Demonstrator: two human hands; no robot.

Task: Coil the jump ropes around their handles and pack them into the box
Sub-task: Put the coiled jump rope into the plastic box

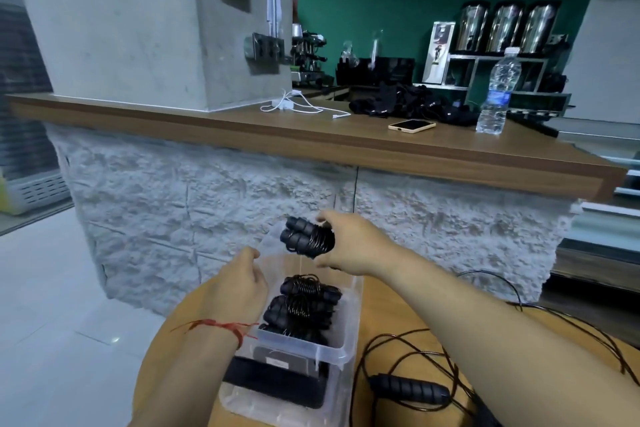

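- Head view: the right hand (349, 243) grips a coiled jump rope (306, 236), fingers over the wound cord and thumb beneath. It holds the bundle in the air above the far end of the box (350, 322).
- The left hand (239, 284) has its fingers curled on the box's left rim and seems to be steadying it.
- The clear box stands on the left part of a round wooden table (388, 315). The packed ropes (304, 302) lie side by side in its middle, and the far end looks free for one more.
- The bundle is probably light. The two ribbed handles look stiff and easy to hold, while the thin cord looks springy and slick, so it may unwind once let go. The best hold is across the wraps, pinning the loose end.
- A loose rope (410, 388) lies just right of the box, its handle by the table's near edge. Its cord sprawls in loops under the right forearm, where it could snag a sleeve or wrist.
- A dark flat item (277, 388) fills the box's near end.
- On the counter (242, 118) beyond are a phone (411, 125), a water bottle (495, 94), a white cable (294, 106) and black fabric (415, 104). All are well apart from the box and out of the way.
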